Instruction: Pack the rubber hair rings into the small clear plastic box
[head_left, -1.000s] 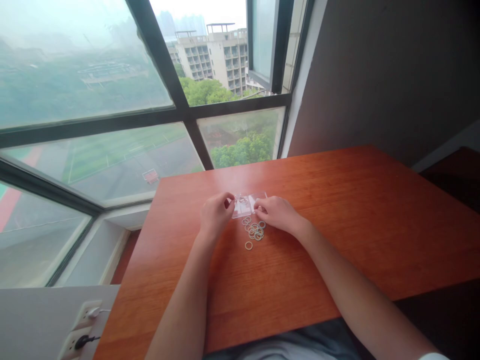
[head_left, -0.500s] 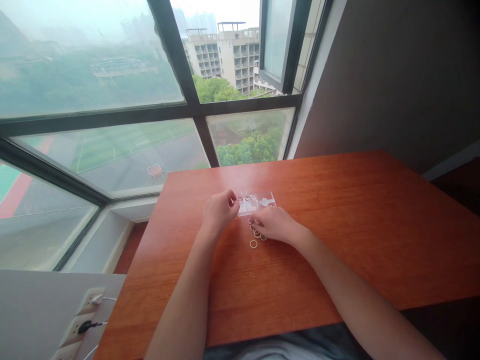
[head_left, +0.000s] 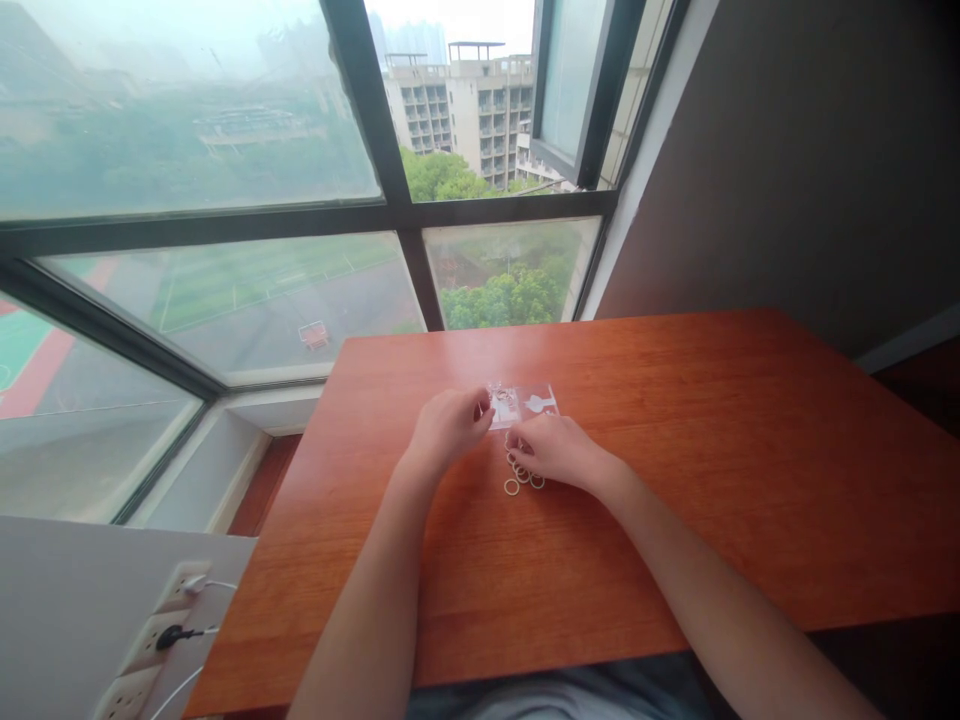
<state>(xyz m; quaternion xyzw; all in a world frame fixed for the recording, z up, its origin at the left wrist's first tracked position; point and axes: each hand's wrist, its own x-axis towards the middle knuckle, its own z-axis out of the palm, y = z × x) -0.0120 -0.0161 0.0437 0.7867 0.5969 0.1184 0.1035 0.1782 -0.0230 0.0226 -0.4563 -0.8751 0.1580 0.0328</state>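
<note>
A clear plastic box [head_left: 538, 402] with a white patch lies on the table, small ring-like items in its left part. At its left edge is my left hand [head_left: 448, 425], thumb and fingers closed together; what they grip is too small to make out. Just in front of the box, my right hand [head_left: 561, 448] is pinched, with a pale ring at its fingertips, partly hidden. Below those fingers several pale rings lie in a loose cluster, some overlapping. One ring [head_left: 511, 487] sits nearest me, and another ring [head_left: 537, 481] is to its right.
The reddish-brown wooden table [head_left: 712, 470] reaches to the windows. A dark window frame [head_left: 300, 222] stands behind it, and a grey wall [head_left: 780, 170] rises at the right. Low on the left, a wall socket [head_left: 154, 640] has plugs and cables.
The view has shifted slightly. My left hand has come a little nearer to me beside the box. The rings under my right hand have spread slightly.
</note>
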